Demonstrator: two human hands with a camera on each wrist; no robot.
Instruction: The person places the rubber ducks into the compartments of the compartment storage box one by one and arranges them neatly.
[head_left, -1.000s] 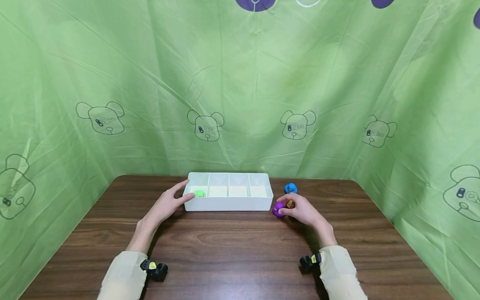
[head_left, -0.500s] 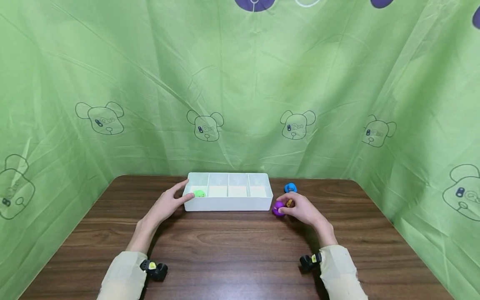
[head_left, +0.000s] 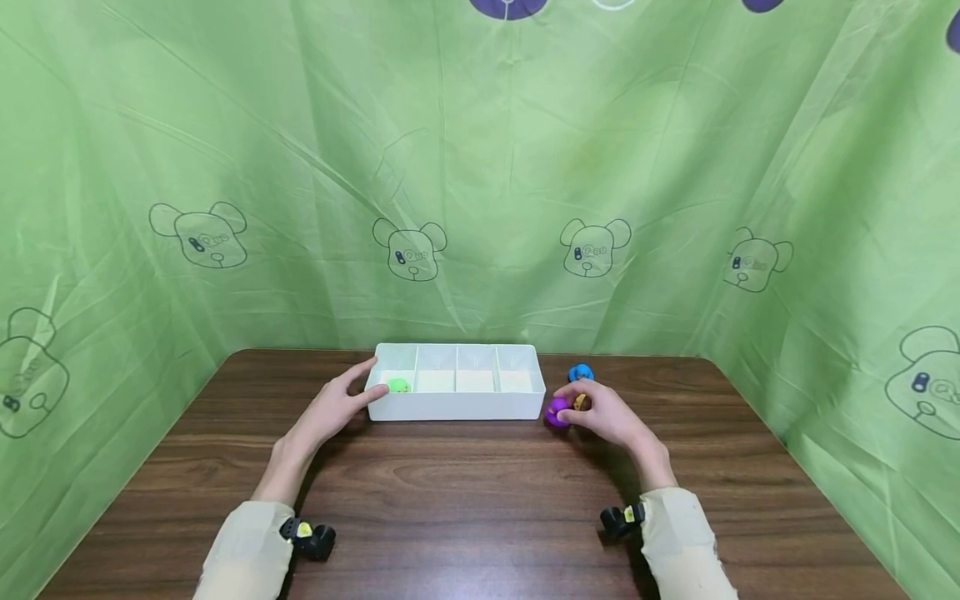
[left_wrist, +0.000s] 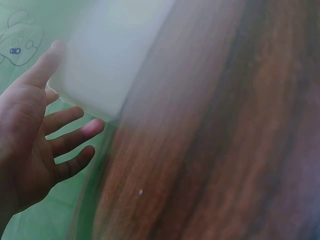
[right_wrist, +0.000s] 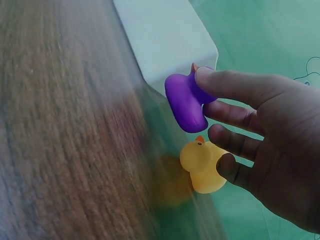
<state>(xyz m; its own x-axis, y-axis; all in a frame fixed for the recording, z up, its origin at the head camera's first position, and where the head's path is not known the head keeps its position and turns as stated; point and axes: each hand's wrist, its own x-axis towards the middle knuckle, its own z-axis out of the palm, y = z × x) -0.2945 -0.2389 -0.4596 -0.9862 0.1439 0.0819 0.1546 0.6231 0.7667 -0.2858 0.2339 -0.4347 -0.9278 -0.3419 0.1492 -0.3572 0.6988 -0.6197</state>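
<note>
My left hand (head_left: 330,410) is at the left end of a white divided box (head_left: 456,407). Its thumb touches the front corner and its index finger lies along the end; in the left wrist view the fingers are extended. A green toy (head_left: 398,386) sits in the leftmost compartment. Just off the box's right end, my right hand (head_left: 613,417) pinches a purple rubber duck (right_wrist: 186,100) between thumb and fingers. A yellow rubber duck (right_wrist: 206,170) stands close under the other fingers, partly covered by them. Behind the hand is a blue toy (head_left: 581,373), its lower part hidden.
The wooden table (head_left: 450,500) reaches back to a green curtain (head_left: 480,183) printed with bear faces, which surrounds the table's back and sides. The box stands near the back edge, with thin walls between its compartments.
My right hand and the purple rubber duck have shifted very slightly upward in the head view. The left hand and the box hold their places.
</note>
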